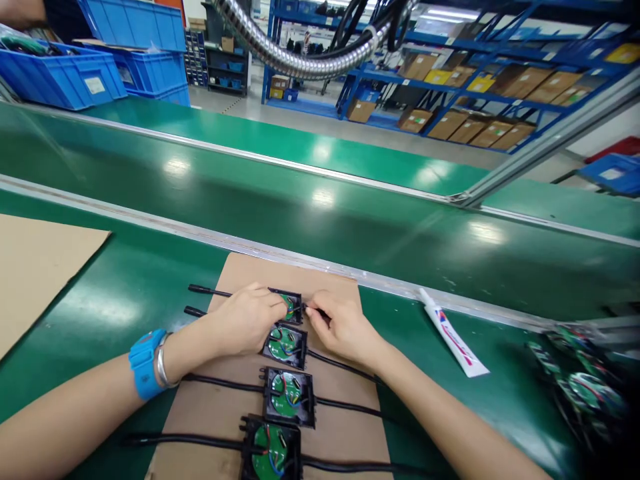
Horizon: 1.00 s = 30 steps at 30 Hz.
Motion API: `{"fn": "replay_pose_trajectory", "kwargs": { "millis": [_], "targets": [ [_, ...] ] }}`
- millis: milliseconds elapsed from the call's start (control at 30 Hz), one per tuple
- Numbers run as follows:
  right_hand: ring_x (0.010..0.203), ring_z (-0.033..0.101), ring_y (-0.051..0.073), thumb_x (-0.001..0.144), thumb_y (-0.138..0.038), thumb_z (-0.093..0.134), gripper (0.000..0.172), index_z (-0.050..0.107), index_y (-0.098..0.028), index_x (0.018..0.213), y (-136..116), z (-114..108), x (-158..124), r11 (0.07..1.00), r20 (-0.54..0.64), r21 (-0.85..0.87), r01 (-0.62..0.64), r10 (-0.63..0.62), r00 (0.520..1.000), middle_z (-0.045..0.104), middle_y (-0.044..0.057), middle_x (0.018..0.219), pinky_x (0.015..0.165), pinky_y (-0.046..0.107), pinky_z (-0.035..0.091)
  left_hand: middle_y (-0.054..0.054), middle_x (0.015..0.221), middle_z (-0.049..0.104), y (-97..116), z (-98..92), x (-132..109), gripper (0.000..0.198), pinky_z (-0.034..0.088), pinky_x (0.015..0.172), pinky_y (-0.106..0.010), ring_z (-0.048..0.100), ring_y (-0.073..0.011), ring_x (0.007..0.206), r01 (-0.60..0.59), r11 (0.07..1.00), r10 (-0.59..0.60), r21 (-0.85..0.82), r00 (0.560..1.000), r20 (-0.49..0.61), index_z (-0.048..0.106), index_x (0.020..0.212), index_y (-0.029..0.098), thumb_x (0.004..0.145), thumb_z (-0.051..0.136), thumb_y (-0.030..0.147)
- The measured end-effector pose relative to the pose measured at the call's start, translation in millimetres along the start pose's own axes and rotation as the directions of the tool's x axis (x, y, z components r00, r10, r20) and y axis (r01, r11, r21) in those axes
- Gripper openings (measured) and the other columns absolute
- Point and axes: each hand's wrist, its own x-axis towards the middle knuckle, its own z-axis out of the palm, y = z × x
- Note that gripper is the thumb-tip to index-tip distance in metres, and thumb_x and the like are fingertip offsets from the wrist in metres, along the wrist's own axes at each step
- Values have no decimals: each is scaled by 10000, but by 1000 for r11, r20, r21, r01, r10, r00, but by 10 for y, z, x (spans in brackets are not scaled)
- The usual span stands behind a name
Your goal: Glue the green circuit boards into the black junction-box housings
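Several square black plastic housings with round green circuit boards lie in a column on a cardboard sheet [345, 440]. My left hand [250, 320] curls over the left side of the farthest housing [295, 308], its fingertips closed on the edge; the palm partly covers that side. At the right edge of the same housing, my right hand [345, 327] pinches its black cable [306, 307] between thumb and forefinger. Below it sit a second housing [285, 345], a third housing [289, 397] and the nearest housing [271, 450], each with red and blue wires showing and black cables leading out.
A white tube [453, 333] lies to the right, near a pile of circuit-board assemblies [585, 387]. Another cardboard sheet [40, 267] is at left. Beyond a metal rail runs a green conveyor belt [300, 193]. Blue bins [65, 77] stand far left; a metal hose [300, 63] hangs overhead.
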Motion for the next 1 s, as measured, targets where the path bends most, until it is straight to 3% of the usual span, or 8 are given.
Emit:
{"fn": "replay_pose_trajectory", "kwargs": {
  "millis": [100,267,400,600,733,1000],
  "targets": [
    [679,493,156,892,-164,366,174,462,-195,750,18,18,11,998,19,-61,33,-32,999,527,32,724,651,270,393,-70,905,648,12,-6,1,223,416,784,-343,592,-215,834,14,1000,-14,1,1000,-4,577,1017,154,836,457,102],
    [688,486,166,871,-119,387,172,524,-169,781,-28,27,52,984,108,-163,74,-57,993,546,55,762,621,276,353,-66,944,626,36,47,11,464,396,747,-337,573,-218,851,-8,999,8,48,1000,-3,511,1247,167,795,466,70],
    [706,493,178,831,-66,411,185,577,-148,821,-59,67,73,963,158,-245,110,-72,985,584,90,815,558,275,289,-78,927,603,59,68,49,334,383,707,-344,556,-232,862,38,994,-38,101,999,2,625,1071,155,784,476,73],
    [783,508,199,928,-150,383,249,602,-158,811,-7,128,-19,971,5,-227,78,-79,997,598,93,823,684,308,392,-70,1080,615,28,82,8,419,422,807,-346,567,-225,973,57,998,-58,-23,998,-34,603,1186,200,796,503,85],
    [857,503,210,921,-202,448,172,605,-162,863,33,154,-63,990,-135,-134,44,-62,989,591,96,888,781,344,415,-86,1241,563,-22,133,-37,427,425,888,-367,551,-228,1056,44,998,-48,-33,993,-110,556,1230,211,822,489,107],
    [774,498,191,891,-145,456,151,601,-164,850,69,230,-28,995,-217,45,94,-82,973,602,64,804,726,336,407,-67,1179,604,70,129,38,438,457,802,-383,584,-239,974,83,993,-80,80,996,-46,604,1150,213,758,501,50]
  ]
}}
